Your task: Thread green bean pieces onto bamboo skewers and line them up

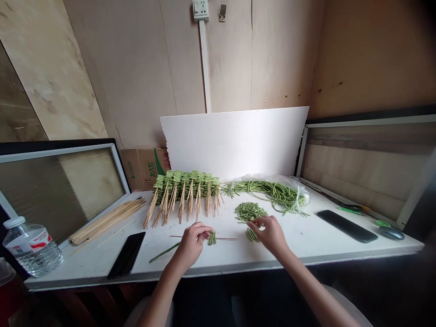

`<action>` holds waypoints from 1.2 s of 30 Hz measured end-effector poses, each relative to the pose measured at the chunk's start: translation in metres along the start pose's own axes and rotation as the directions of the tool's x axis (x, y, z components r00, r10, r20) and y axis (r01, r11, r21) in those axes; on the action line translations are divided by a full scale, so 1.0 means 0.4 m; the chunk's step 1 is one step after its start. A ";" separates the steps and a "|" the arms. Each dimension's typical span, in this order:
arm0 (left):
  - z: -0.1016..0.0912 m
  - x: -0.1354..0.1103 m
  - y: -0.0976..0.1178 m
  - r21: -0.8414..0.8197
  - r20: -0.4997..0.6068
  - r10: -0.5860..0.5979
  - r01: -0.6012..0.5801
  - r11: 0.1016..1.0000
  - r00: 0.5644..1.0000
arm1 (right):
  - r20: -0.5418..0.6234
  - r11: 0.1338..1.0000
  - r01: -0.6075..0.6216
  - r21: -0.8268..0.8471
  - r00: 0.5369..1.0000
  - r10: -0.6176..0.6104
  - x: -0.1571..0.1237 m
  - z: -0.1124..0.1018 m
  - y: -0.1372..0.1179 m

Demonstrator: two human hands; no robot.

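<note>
My left hand (192, 243) is closed, its fingers pinching a small row of cut green bean pieces (212, 238). A thin bamboo skewer (228, 239) runs level at the same spot, its ends showing on both sides of the hand; whether it pierces the pieces I cannot tell. One long uncut bean (165, 252) lies left of that hand. With thumb and finger pinched, my right hand (269, 232) is at a small heap of cut beans (252, 235), a piece seeming to stick out from its fingertips. Just behind is a larger pile of cut beans (250, 211).
Stacked bean skewers (187, 184) stand at the back, sticks toward me. Loose skewers (109, 220), a black phone (126, 255) and a water bottle (32, 247) are left. Long beans in a plastic bag (279, 193), another phone (346, 225) and a mouse (391, 233) are right.
</note>
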State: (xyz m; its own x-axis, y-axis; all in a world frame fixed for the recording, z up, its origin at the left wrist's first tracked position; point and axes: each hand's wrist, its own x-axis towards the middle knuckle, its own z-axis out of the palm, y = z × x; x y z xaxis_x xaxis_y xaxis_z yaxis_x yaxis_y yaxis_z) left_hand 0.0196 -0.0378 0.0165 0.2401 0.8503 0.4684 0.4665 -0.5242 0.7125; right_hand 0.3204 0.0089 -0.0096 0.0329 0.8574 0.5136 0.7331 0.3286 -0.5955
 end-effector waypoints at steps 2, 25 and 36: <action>0.005 -0.001 -0.004 -0.002 0.007 -0.016 0.016 1.000 1.000 | -0.002 0.989 -0.050 -0.140 0.999 0.050 0.004 -0.004 0.036; 0.015 -0.015 -0.001 0.042 0.063 -0.023 0.020 0.999 0.998 | 0.115 0.983 -0.104 -0.155 0.986 0.122 0.020 -0.022 0.063; 0.082 -0.019 0.026 -0.049 -0.042 0.053 -0.055 0.997 0.998 | 0.276 0.861 0.090 0.501 0.926 -0.257 -0.084 0.021 -0.164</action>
State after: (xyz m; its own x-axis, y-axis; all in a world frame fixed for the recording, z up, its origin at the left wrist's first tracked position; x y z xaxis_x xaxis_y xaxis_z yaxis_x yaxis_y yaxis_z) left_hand 0.0505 -0.0481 0.0031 0.2286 0.8187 0.5267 0.4100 -0.5717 0.7107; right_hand 0.2656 -0.0380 0.0071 -0.3457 0.8189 0.4582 0.2938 0.5582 -0.7759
